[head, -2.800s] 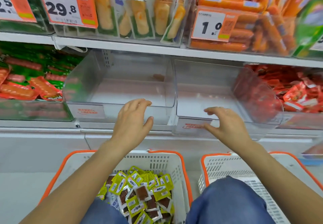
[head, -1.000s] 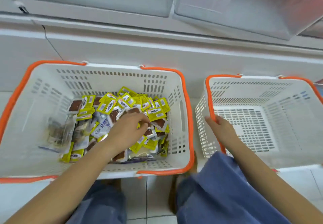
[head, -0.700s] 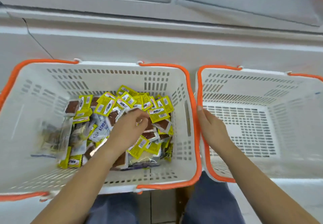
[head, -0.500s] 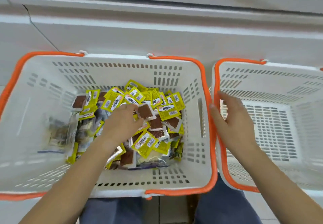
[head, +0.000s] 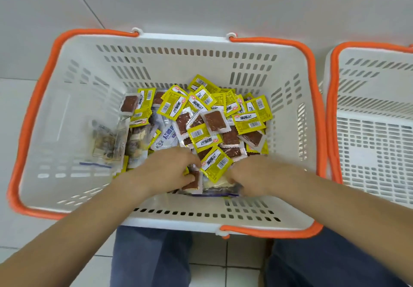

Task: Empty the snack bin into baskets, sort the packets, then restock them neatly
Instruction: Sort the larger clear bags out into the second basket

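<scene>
A pale tiled floor (head: 13,112) carries two white baskets with orange handles. The left basket (head: 73,107) stands just beside the right basket (head: 375,98), both near a white shelf base (head: 201,4) on the far side.

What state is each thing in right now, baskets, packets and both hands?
Left basket: holds a loose, unsorted packet pile.
Right basket: no packets in its visible part.
Yellow packets: jumbled, unsorted.
Left hand: in the pile, fingers curled round a packet.
Right hand: in the pile, grip unclear.
</scene>
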### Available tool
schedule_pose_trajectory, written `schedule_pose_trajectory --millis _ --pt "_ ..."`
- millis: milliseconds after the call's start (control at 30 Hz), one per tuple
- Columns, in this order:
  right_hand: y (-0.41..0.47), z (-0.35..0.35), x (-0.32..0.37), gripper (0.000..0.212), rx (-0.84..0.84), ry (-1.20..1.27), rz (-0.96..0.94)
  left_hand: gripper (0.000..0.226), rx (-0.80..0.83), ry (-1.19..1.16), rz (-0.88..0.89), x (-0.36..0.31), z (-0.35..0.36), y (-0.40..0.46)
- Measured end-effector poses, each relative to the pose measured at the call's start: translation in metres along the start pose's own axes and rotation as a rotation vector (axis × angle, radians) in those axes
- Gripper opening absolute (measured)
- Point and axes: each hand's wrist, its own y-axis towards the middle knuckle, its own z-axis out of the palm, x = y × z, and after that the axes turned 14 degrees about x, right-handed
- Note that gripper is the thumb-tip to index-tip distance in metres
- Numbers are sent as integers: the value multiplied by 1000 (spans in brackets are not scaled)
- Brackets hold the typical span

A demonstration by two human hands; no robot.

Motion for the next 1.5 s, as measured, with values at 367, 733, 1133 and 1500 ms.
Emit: schedule_pose_trajectory --millis 367,733,1133,1500 --pt "20 4 -14 69 -53 -290 291 57 63 698 -107 18 0 47" --pt "23 4 18 89 -142 -152 67 44 -211 373 -202 80 -11 6" --pt "57 -27 -4 104 -231 80 113 35 -332 84 -177 85 -4 17" --pt "26 -32 -14 40 -157 293 91 56 -74 197 -283 60 3 35"
